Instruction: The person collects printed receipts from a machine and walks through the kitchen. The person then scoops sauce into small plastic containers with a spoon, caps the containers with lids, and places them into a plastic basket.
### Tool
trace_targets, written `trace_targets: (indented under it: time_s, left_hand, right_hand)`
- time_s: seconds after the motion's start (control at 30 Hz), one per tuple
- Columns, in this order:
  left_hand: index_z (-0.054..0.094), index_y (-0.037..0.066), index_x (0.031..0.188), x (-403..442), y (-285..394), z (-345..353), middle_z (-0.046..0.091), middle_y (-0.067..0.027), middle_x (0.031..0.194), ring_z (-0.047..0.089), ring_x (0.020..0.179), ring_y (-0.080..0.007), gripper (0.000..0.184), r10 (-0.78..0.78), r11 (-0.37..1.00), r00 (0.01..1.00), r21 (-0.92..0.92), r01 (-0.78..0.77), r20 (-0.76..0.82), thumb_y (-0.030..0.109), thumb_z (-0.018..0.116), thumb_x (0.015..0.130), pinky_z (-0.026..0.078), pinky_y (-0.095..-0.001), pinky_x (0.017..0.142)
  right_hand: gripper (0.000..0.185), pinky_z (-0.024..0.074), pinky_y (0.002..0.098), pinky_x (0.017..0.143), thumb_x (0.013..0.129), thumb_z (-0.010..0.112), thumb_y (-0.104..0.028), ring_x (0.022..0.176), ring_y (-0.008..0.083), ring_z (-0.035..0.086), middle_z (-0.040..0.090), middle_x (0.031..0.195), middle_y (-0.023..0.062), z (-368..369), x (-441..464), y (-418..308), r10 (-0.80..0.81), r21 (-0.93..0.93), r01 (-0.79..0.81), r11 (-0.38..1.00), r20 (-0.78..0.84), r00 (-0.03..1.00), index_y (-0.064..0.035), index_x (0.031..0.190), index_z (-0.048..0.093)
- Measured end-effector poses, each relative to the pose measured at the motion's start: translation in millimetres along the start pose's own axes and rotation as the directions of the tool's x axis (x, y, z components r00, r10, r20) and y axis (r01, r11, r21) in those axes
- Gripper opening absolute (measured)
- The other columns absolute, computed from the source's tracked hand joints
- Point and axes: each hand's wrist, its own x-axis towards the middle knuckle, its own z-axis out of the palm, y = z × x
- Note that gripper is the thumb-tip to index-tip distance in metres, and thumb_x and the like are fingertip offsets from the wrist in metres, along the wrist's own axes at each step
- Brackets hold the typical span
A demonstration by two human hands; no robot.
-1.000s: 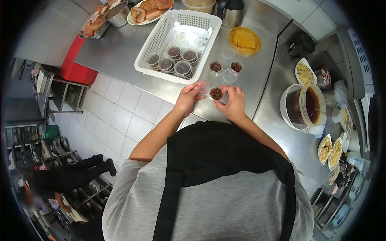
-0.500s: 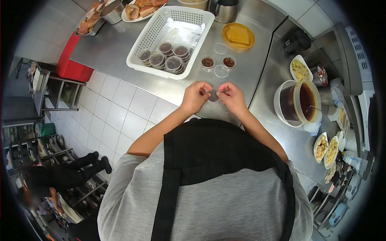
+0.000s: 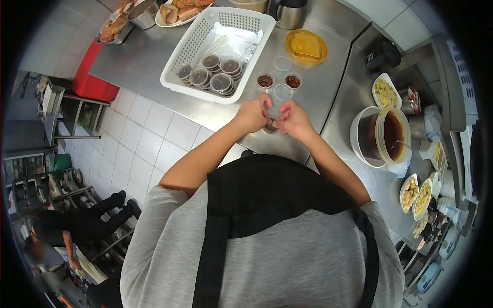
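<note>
On the steel counter in front of me stands a small sauce cup (image 3: 271, 126) with a clear lid over it. My left hand (image 3: 253, 114) has its fingers curled at the cup's left and far side. My right hand (image 3: 294, 120) presses on the lid's right edge with its fingers drawn together. Beyond my hands are two uncovered cups of dark red sauce, a left one (image 3: 265, 81) and a right one (image 3: 293, 81). Two loose clear lids, a near one (image 3: 283, 92) and a far one (image 3: 282, 63), lie close to them.
A white basket (image 3: 171, 68) at the left holds several stacked, lidded cups. A yellow dish (image 3: 307, 47) and a metal jug (image 3: 290, 14) stand farther back. On the right are a sauce tub (image 3: 394, 134) and food bowls. Another person (image 3: 61, 228) is at the lower left.
The clear lid my left hand held beside the cup a second ago now lies over it. Both hands have come together at the cup. My right hand has moved from its side to its lid.
</note>
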Motion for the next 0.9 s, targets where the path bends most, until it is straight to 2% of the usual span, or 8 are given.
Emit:
trace_targets:
  time_s: [0.1, 0.2, 0.33, 0.43, 0.5, 0.53, 0.63, 0.9]
  left_hand:
    - [0.047, 0.008, 0.105, -5.3, -3.4, 1.6, 0.057, -0.0151, 0.106, 0.058, 0.094, -0.0278, 0.048, 0.22, 0.975, 0.942, 0.078, -0.207, -0.254, 0.007, 0.072, 0.065, 0.047, -0.0363, 0.077]
    - [0.042, 0.008, 0.117, 16.0, -3.0, 1.1, 0.049, -0.0183, 0.12, 0.051, 0.106, -0.0338, 0.055, 0.517, 0.855, 0.695, 0.332, -0.398, -0.499, 0.002, 0.067, 0.068, 0.042, -0.0397, 0.089]
    - [0.037, 0.007, 0.126, 42.3, -7.5, 4.5, 0.052, -0.0193, 0.118, 0.049, 0.109, -0.0372, 0.064, 0.439, 0.897, 0.721, 0.311, -0.316, -0.536, -0.004, 0.063, 0.068, 0.037, -0.0417, 0.096]
    - [0.036, 0.009, 0.128, 43.9, -7.3, 5.5, 0.054, -0.0191, 0.116, 0.05, 0.108, -0.0359, 0.069, 0.349, 0.935, 0.802, 0.123, -0.333, -0.485, -0.004, 0.065, 0.067, 0.041, -0.0405, 0.093]
    - [0.036, 0.01, 0.129, 40.0, -5.1, 8.9, 0.055, -0.0185, 0.114, 0.052, 0.106, -0.0343, 0.071, 0.339, 0.936, 0.821, 0.083, -0.341, -0.459, -0.004, 0.067, 0.066, 0.044, -0.0398, 0.089]
    - [0.036, 0.01, 0.129, 39.9, -6.1, 10.3, 0.056, -0.0178, 0.113, 0.054, 0.103, -0.0329, 0.072, 0.33, 0.936, 0.827, 0.042, -0.35, -0.455, -0.003, 0.068, 0.066, 0.045, -0.0385, 0.086]
    - [0.037, 0.01, 0.129, 38.9, -7.0, 12.0, 0.057, -0.0154, 0.112, 0.057, 0.097, -0.0277, 0.073, 0.3, 0.93, 0.849, -0.065, -0.362, -0.435, -0.001, 0.071, 0.065, 0.048, -0.0345, 0.079]
    - [0.057, 0.004, 0.109, 49.1, -7.7, 6.4, 0.064, -0.0077, 0.095, 0.058, 0.079, -0.0132, 0.043, 0.221, 0.938, 0.938, -0.205, -0.28, -0.269, 0.005, 0.071, 0.069, 0.049, -0.0269, 0.071]
  right_hand:
    - [0.042, 0.0483, 0.0288, 0.046, 0.067, 0.074, -0.008, 0.056, 0.0164, 0.057, 0.057, 0.077, 0.0087, -5.1, -7.8, 7.2, 0.026, 0.126, -0.018, 0.992, -0.063, 0.998, 0.0008, 0.096, 0.046]
    - [0.035, 0.0508, 0.0303, 0.057, 0.075, 0.067, -0.008, 0.07, 0.018, 0.059, 0.058, 0.086, 0.0118, -15.4, -2.9, 5.1, 0.149, 0.513, -0.042, 0.857, -0.168, 0.974, 0.0018, 0.102, 0.047]
    - [0.029, 0.0509, 0.0326, 0.072, 0.083, 0.055, -0.002, 0.087, 0.0195, 0.057, 0.057, 0.098, 0.0137, -26.9, 10.9, 0.7, 0.088, 0.813, -0.005, 0.583, -0.057, 0.994, 0.0032, 0.111, 0.05]
    - [0.027, 0.05, 0.0312, 0.072, 0.082, 0.054, 0.0, 0.085, 0.0203, 0.058, 0.058, 0.099, 0.0103, -16.2, 17.6, -4.1, -0.116, 0.715, 0.218, 0.664, -0.191, 0.975, -0.0001, 0.109, 0.058]
    - [0.025, 0.0489, 0.0307, 0.072, 0.082, 0.054, -0.001, 0.085, 0.0214, 0.058, 0.058, 0.098, 0.0091, -8.0, 10.7, -10.5, -0.399, 0.098, 0.451, 0.887, -0.327, 0.856, -0.0036, 0.105, 0.062]
    - [0.024, 0.0484, 0.0304, 0.072, 0.082, 0.054, -0.001, 0.085, 0.022, 0.058, 0.058, 0.098, 0.0086, -5.5, 8.1, -12.6, -0.55, -0.25, 0.492, 0.834, -0.309, 0.776, -0.0053, 0.103, 0.064]
    - [0.029, 0.0475, 0.0305, 0.072, 0.077, 0.057, 0.003, 0.084, 0.0228, 0.058, 0.056, 0.098, 0.0102, 0.1, 11.7, -3.5, -0.733, -0.595, 0.516, 0.617, -0.194, 0.653, -0.0095, 0.103, 0.066]
    - [0.015, 0.0477, 0.0333, 0.066, 0.074, 0.066, -0.006, 0.077, 0.0248, 0.056, 0.055, 0.085, 0.0072, -9.6, 4.9, 11.0, -0.696, -0.506, 0.521, 0.688, -0.258, 0.67, -0.0087, 0.09, 0.067]
